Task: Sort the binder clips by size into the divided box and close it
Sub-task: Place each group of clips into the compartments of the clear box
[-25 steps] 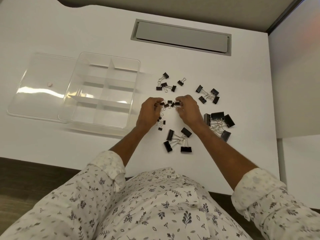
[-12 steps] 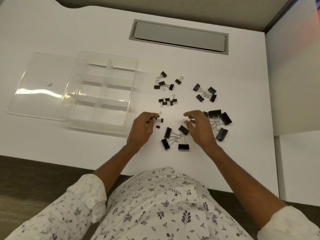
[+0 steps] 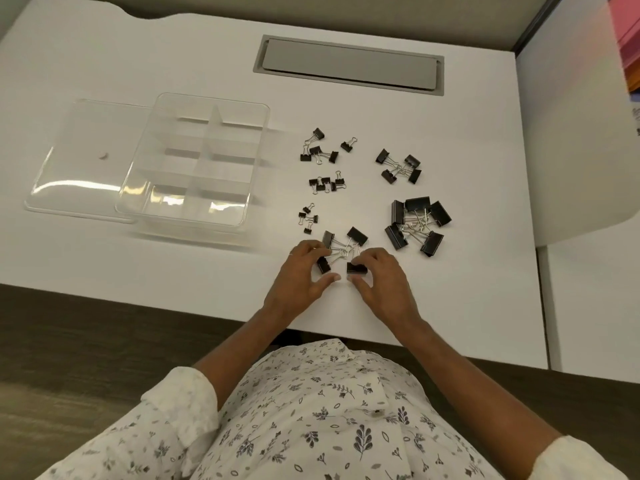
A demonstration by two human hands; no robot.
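Black binder clips lie in separate piles on the white desk. My left hand point(image 3: 300, 276) and my right hand point(image 3: 379, 279) cup the front pile of medium clips point(image 3: 356, 235) from either side, fingertips touching its two nearest clips, thumbs almost meeting below it. The pile still lies flat on the desk. Just above it sit the tiny clips point(image 3: 307, 218), then two small piles point(image 3: 326, 184) point(image 3: 318, 152). To the right are the large clips point(image 3: 417, 224) and another medium pile point(image 3: 399, 167). The clear divided box point(image 3: 259, 111) stands open at the left with nothing in its compartments.
The box's clear lid point(image 3: 69, 151) lies flat, partly under the box's left side. A grey cable hatch point(image 3: 348, 65) is set into the desk at the back. The desk's front edge point(image 3: 173, 304) runs just below my wrists. A white partition point(image 3: 585, 133) borders the right side.
Both hands left the small clips in the middle and drew back toward me. They have come together around the front pile of medium clips.
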